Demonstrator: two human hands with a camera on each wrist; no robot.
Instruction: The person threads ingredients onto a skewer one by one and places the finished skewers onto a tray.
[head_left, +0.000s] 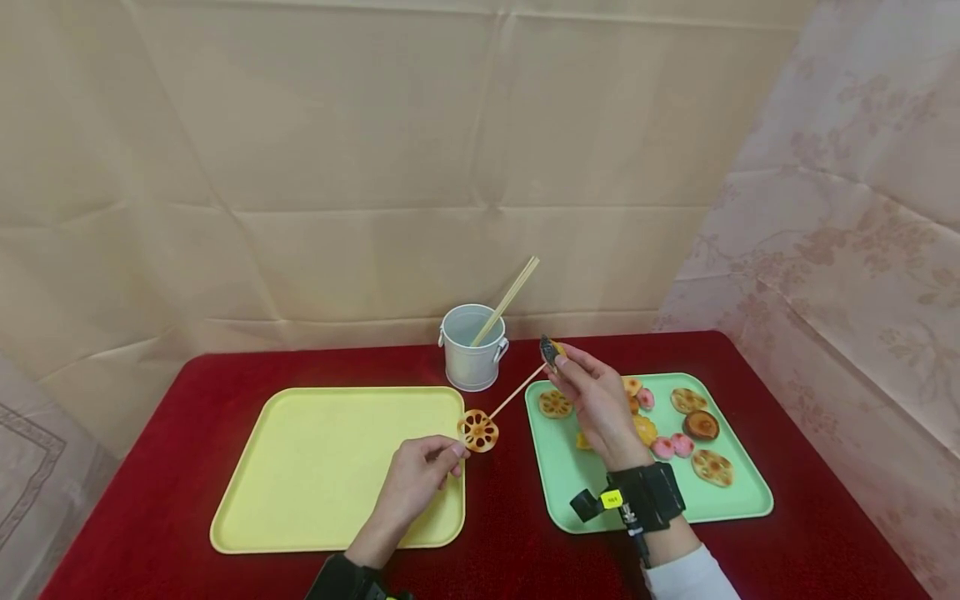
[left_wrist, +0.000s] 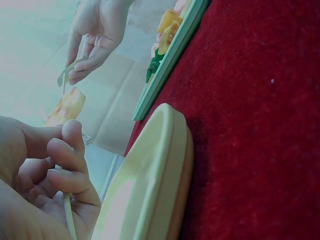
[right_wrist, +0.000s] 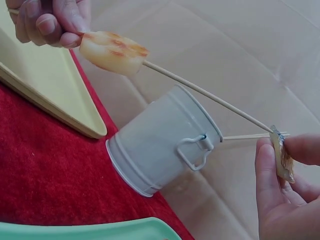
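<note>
Low over the yellow tray's right edge, my left hand [head_left: 420,475] grips a thin wooden skewer [right_wrist: 209,95] between thumb and fingers. A browned toy lotus root slice [head_left: 478,432] is threaded on it, right at the left fingertips. The skewer's far end slants up and right. There my right hand [head_left: 592,400] pinches a small pale toy food piece with dark, silvery skin [right_wrist: 283,160]. The skewer's tip is right at that skin side in the right wrist view. The lower end of the skewer [left_wrist: 69,215] passes down through the left palm.
Behind the hands stands a white metal bucket [head_left: 471,371] with several skewers [head_left: 510,297] leaning in it. At left lies the yellow tray [head_left: 322,467]. The green tray [head_left: 738,500], at right under the right forearm, bears lotus slices, a mushroom [head_left: 701,425] and pink pieces [head_left: 682,445].
</note>
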